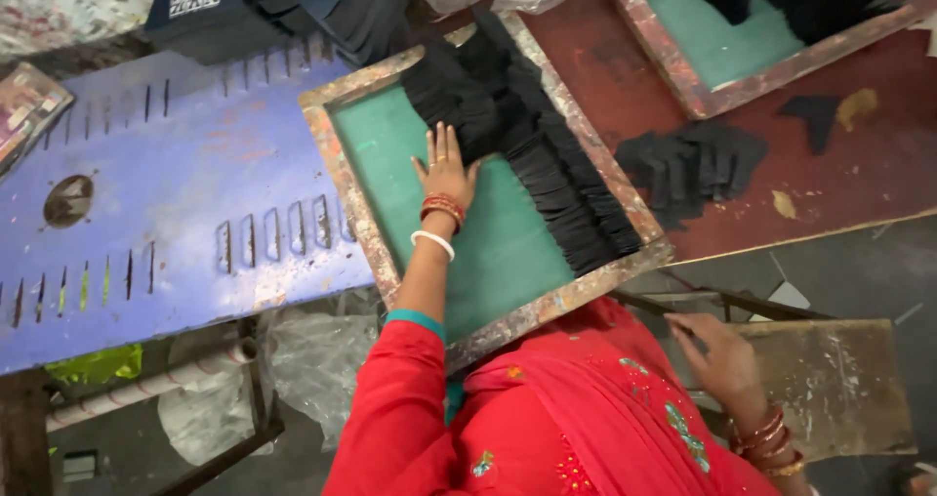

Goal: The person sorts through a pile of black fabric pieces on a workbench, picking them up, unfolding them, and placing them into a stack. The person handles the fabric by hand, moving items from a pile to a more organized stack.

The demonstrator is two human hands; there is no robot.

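Left hand [445,171] flat, fingers spread, gripping nothing, pressing fanned rows of matte black pieces [527,149] just beyond the fingertips, green mesh in a worn wooden screen frame [356,208] beneath the palm, right hand [717,354] loosely curled, empty, by a scuffed wooden stool [839,384].

A screen-printing workshop: paint-stained wooden printing frames [344,179] with green mesh lie on worn worktables [146,184].

Rough, paint-worn wooden frame [342,179] holds smooth matt green mesh [508,252]; matt black cloth pieces [527,135] lie at its one o'clock; blue table [146,193] looks scuffed painted metal.
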